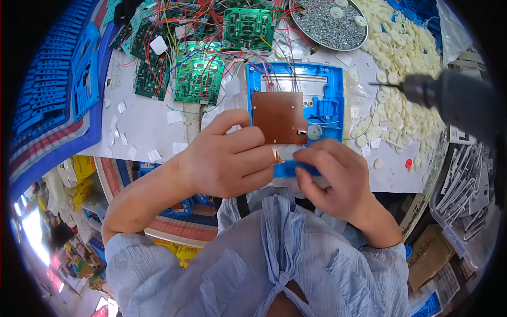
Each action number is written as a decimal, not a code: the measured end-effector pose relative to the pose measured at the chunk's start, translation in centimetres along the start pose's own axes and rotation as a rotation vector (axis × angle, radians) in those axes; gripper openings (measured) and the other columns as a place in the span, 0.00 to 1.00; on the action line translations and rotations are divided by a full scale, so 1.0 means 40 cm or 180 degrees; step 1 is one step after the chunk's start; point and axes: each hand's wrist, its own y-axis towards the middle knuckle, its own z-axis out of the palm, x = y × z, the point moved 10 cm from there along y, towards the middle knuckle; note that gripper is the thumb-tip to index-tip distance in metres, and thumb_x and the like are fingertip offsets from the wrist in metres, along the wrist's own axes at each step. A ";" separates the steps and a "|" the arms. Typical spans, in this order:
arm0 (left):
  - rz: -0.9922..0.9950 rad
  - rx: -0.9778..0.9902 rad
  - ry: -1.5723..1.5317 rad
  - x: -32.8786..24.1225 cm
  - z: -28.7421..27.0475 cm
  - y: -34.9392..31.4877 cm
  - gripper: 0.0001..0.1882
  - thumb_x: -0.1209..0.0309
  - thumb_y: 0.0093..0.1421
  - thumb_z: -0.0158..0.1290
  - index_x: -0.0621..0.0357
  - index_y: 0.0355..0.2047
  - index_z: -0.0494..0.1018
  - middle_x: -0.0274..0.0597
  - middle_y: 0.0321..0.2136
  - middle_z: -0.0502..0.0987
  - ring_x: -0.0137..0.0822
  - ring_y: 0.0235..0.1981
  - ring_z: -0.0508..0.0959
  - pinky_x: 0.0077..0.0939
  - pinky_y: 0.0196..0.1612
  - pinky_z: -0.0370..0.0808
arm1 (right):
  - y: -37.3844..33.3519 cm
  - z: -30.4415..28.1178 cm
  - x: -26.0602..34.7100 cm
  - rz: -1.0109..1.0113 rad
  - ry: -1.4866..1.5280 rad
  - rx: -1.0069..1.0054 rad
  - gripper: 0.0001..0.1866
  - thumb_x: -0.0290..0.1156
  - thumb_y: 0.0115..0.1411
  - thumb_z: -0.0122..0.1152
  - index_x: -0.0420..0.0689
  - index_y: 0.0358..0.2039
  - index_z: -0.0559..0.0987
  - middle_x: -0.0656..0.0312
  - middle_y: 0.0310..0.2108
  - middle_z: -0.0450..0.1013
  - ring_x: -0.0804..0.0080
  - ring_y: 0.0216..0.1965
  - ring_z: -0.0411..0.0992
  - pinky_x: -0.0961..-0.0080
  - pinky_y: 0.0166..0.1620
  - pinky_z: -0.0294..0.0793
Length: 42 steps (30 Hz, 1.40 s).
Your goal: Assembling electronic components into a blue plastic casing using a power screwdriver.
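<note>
A blue plastic housing point(338, 95) lies in front of me on the table. Over its left half rests a flat brown circuit board point(277, 116) with a small switch at its lower right corner. My left hand point(229, 158) is closed beside the board's lower left corner. A small copper-coloured piece point(277, 156) shows at its fingertips; what the fingers grip is mostly hidden. Across the housing's near edge, my right hand point(338, 177) has thumb and forefinger bent and apart, with nothing visible between them. A white disc point(315, 131) shows inside the housing, right of the board.
Green circuit boards point(199, 74) with tangled wires lie at the back left. A round tray of screws point(330, 26) stands at the back, beside a heap of cream plastic discs point(393, 105). A power drill point(449, 92) hangs at the right. Blue parts point(47, 68) fill the left side.
</note>
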 end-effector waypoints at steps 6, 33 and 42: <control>0.0039 -0.0347 0.0085 -0.028 -0.005 -0.020 0.16 0.72 0.38 0.66 0.54 0.31 0.80 0.27 0.31 0.75 0.30 0.30 0.73 0.34 0.38 0.66 | 0.009 0.068 -0.087 0.1543 0.1335 0.1121 0.10 0.26 0.63 0.58 0.35 0.42 0.81 0.53 0.20 0.76 0.64 0.18 0.75 0.67 0.25 0.74; -0.2151 0.0168 -0.0972 0.069 0.027 -0.036 0.10 0.75 0.46 0.64 0.52 0.31 0.76 0.36 0.40 0.73 0.41 0.43 0.70 0.42 0.51 0.58 | 0.042 0.081 -0.034 0.0359 0.0503 0.0870 0.06 0.29 0.60 0.64 0.42 0.33 0.75 0.54 0.20 0.77 0.55 0.22 0.78 0.60 0.25 0.76; -0.2098 0.0265 -0.0326 0.060 0.050 -0.042 0.10 0.72 0.45 0.65 0.52 0.28 0.76 0.37 0.39 0.73 0.42 0.44 0.71 0.44 0.50 0.58 | 0.032 0.096 -0.028 0.0121 -0.0650 0.0762 0.07 0.31 0.59 0.67 0.45 0.34 0.77 0.60 0.22 0.77 0.59 0.21 0.77 0.64 0.25 0.74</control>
